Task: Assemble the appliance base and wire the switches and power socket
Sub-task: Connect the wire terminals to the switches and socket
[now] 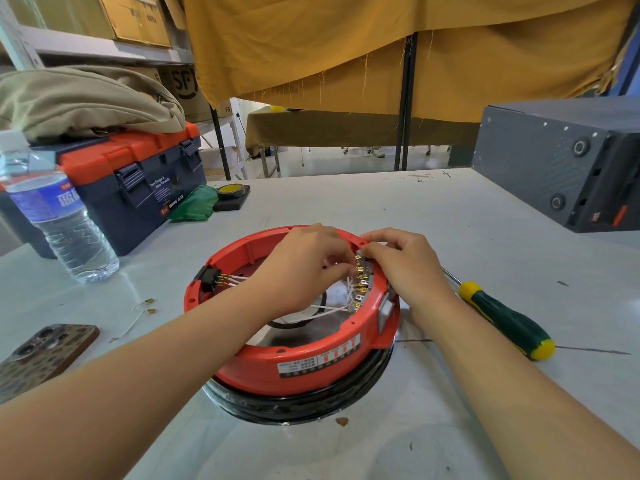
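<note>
A round red appliance base lies upside down on a black ring in the middle of the table. A black power socket with brass pins and white wires sits in its left wall. Along the inner right wall runs a row of switches with brass terminals and white wires. My left hand reaches into the base, fingertips pinched on a wire connector at the terminals. My right hand rests on the right rim, fingertips pressed on the top of the switch row.
A green and yellow screwdriver lies right of the base. A loose white wire with brass ends and a phone lie to the left. A water bottle and toolbox stand at back left, a grey case at back right.
</note>
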